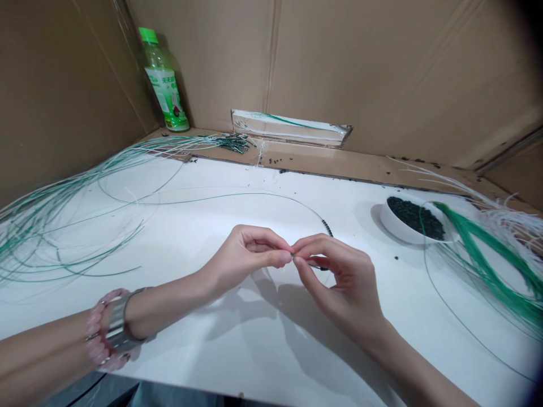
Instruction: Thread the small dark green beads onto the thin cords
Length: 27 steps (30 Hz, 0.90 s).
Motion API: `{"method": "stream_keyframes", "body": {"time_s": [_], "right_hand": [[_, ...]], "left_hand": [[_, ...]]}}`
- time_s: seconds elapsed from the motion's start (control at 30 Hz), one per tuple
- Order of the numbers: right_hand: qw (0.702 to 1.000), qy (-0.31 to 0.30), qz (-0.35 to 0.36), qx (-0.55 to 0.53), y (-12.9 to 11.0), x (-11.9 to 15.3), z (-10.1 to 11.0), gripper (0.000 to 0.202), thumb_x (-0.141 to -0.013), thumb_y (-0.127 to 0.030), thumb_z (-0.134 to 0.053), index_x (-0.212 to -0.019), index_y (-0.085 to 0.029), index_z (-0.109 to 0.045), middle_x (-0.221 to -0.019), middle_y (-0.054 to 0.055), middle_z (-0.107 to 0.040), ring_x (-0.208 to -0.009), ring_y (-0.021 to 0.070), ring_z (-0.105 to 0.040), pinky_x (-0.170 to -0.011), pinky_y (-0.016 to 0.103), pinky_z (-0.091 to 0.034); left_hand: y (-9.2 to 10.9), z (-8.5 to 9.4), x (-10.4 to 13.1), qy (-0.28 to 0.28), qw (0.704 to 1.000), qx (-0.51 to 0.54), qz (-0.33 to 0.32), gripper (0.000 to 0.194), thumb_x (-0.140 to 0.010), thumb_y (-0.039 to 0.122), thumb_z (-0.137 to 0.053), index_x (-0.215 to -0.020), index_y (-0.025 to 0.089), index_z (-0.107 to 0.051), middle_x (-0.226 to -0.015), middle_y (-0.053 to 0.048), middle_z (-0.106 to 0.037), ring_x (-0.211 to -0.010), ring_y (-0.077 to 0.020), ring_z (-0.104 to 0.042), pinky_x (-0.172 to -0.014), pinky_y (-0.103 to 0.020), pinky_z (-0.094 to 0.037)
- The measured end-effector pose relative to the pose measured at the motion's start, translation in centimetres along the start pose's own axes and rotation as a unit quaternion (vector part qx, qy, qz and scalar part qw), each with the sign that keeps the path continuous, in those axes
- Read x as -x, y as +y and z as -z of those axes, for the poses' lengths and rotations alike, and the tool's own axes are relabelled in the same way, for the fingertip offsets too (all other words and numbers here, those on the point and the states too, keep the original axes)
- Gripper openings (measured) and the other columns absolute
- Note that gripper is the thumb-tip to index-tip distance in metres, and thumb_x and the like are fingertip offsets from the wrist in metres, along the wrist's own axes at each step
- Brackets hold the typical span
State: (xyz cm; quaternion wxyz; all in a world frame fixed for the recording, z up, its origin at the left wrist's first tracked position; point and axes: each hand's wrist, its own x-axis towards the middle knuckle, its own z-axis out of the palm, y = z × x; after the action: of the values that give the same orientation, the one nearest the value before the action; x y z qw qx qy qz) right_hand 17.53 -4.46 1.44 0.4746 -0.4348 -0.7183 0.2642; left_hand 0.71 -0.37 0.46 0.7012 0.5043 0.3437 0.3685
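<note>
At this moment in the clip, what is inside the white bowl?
The white bowl holds a heap of small dark pieces, with a green strand crossing over them. The heap covers the bottom, so what lies deeper can't be seen.

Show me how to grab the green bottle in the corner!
Wrap your fingers around the label, the wide part of the bottle below its narrow neck. Come from the front right, above the strands near its base, since cardboard walls stand behind it and to its left.
</note>
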Motion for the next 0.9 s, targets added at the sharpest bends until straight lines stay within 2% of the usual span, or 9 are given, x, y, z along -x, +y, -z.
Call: {"method": "stream_keyframes", "body": {"time_s": [0.3,0.63,0.9], "right_hand": [[0.997,0.013,-0.033,-0.075,0.24,-0.09,-0.01,0.008,-0.081,-0.014,-0.061,-0.075,-0.018,-0.063,-0.077,0.003,-0.066,-0.073,0.0122,-0.063,-0.055,0.019,-0.052],[0.998,0.033,-0.036,-0.048,0.23,0.01,-0.20,0.009,-0.081,-0.014,-0.063,-0.073,-0.017,-0.066,-0.071,0.001,-0.069,-0.065,0.0085,-0.064,-0.060,0.017,-0.053],[0.997,0.054,-0.032,-0.050,0.38,0.07,-0.36,0.007,-0.080,-0.014,-0.063,-0.077,-0.018,-0.067,-0.074,0.000,-0.069,-0.069,0.0089,-0.064,-0.061,0.017,-0.054]], "left_hand": [[0.45,-0.39,0.36,0.007,1.000,-0.018,-0.016,0.003,-0.070,0.017,-0.073,-0.073,0.017,-0.074,-0.064,0.001,-0.068,-0.064,-0.0079,-0.061,-0.067,-0.017,-0.050],[0.49,-0.64,0.80,0.038,0.994,-0.080,-0.059,0.003,-0.075,0.017,-0.069,-0.075,0.017,-0.072,-0.073,0.002,-0.070,-0.071,-0.0067,-0.064,-0.068,-0.013,-0.050],[0.62,-0.77,0.55,0.053,0.995,-0.062,-0.060,0.004,-0.076,0.014,-0.067,-0.073,0.017,-0.068,-0.069,0.005,-0.067,-0.066,-0.0032,-0.060,-0.063,-0.009,-0.048]]}}
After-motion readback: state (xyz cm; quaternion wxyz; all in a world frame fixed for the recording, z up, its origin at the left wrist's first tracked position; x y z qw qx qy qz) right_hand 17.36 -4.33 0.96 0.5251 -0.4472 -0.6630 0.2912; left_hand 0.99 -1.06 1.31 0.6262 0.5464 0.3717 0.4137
